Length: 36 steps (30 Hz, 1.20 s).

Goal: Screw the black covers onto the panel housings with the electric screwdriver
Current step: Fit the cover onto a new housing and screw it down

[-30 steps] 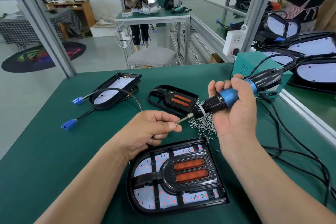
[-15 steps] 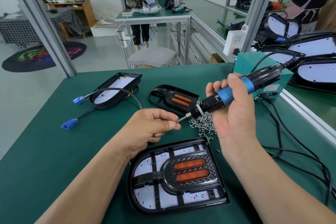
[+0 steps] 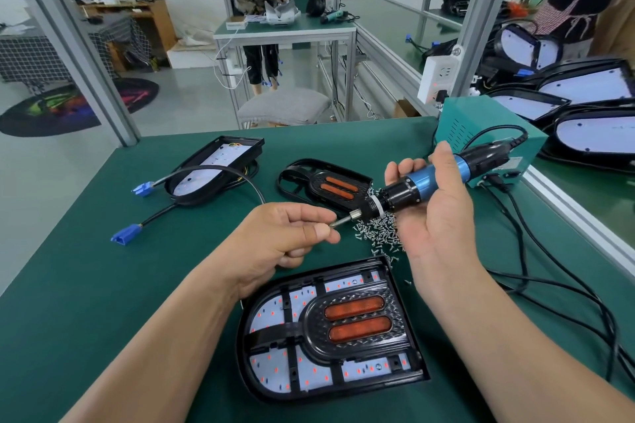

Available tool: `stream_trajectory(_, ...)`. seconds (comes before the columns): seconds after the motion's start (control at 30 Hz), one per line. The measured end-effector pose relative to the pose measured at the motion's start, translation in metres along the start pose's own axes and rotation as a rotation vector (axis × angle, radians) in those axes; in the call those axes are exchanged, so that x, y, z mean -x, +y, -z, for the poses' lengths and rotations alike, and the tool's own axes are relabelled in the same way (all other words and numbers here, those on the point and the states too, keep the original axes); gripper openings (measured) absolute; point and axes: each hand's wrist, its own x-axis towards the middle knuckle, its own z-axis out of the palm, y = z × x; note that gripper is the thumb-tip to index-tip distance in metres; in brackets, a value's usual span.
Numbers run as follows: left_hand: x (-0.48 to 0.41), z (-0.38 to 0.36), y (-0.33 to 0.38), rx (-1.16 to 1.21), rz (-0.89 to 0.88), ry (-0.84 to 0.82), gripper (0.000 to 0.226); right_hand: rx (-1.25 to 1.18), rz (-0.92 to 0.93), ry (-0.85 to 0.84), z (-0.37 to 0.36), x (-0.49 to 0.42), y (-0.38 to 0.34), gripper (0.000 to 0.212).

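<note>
On the green worktop (image 3: 86, 285), far left, lie two blue connectors (image 3: 121, 237) on black cables that run to an open panel housing (image 3: 213, 165). Just right of it lies one loose black cover (image 3: 326, 184) with two orange lenses. The left grip (image 3: 292, 233) pinches thumb and forefinger at the bit tip of the electric screwdriver (image 3: 429, 178); whether a screw sits there is too small to tell. A pile of screws (image 3: 378, 233) lies behind the near covered housing (image 3: 330, 330). The right grip (image 3: 436, 216) curls around the screwdriver's blue barrel, holding it above the screws. The green power box (image 3: 481, 134) carries a label too small to read. Four white-faced panels (image 3: 598, 134) lie far right.
</note>
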Motion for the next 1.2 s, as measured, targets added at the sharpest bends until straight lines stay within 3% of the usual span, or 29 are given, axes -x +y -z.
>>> stream_trajectory(0.17, 0.005, 0.003, 0.006, 0.01, 0.038, -0.027, 0.045, -0.057, 0.013, 0.0, -0.002, -0.002, -0.008, 0.034)
stream_trajectory(0.3, 0.013, 0.009, 0.012, -0.193, 0.057, -0.059, 0.047, -0.076, 0.037, -0.038, -0.008, 0.001, -0.025, 0.024)
stream_trajectory(0.4, 0.02, 0.007, 0.015, -0.348, 0.07, -0.141, 0.051, -0.061, 0.064, -0.142, -0.012, 0.006, -0.038, 0.016)
stream_trajectory(0.57, 0.022, 0.004, 0.016, -0.544, 0.074, -0.187, 0.039, 0.068, 0.106, -0.321, -0.015, 0.015, -0.051, 0.008)
stream_trajectory(0.97, 0.021, 0.001, 0.013, -0.571, 0.015, -0.163, 0.039, 0.292, 0.071, -0.525, -0.017, 0.02, -0.046, 0.012)
stream_trajectory(1.2, 0.022, 0.0, 0.014, -0.574, 0.018, -0.165, 0.038, 0.339, 0.078, -0.543, -0.021, 0.027, -0.04, 0.013)
